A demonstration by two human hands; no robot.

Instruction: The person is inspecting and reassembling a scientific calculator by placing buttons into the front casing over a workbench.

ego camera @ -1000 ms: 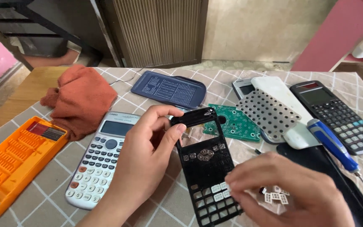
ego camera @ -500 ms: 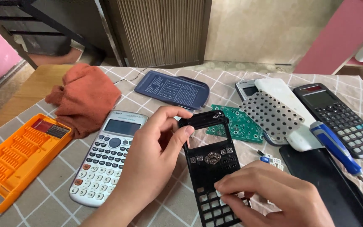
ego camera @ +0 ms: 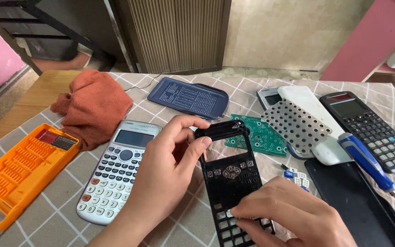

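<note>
Nearest, right hand (ego camera: 293, 215) spread low over the near end of the black calculator front shell (ego camera: 232, 183), fingertips pressed together onto its key grid, seemingly to seat small keys in the openings. Shell lifted off the checked tablecloth (ego camera: 56, 215) and tilted toward the camera, apparently so the grid faces the working fingers. Left hand (ego camera: 165, 174) just left of it, thumb and forefinger pinched on the shell's far left edge beside the empty display window, steadying it. To the right, a few loose keys (ego camera: 293, 174) kept within easy reach, near a black back cover (ego camera: 357, 206) and a blue-handled screwdriver (ego camera: 366, 160) lying on it. To the left, a white calculator (ego camera: 115, 169) lying flat, and an orange bit case (ego camera: 19, 171) open at the table's left edge. Farther off, a green circuit board (ego camera: 264, 135) and a perforated grey keypad sheet (ego camera: 296, 123) set aside, presumably out of the shell; a black calculator (ego camera: 371, 130) at far right; a dark blue slide cover (ego camera: 188, 97) and an orange cloth (ego camera: 94, 105) beyond.
</note>
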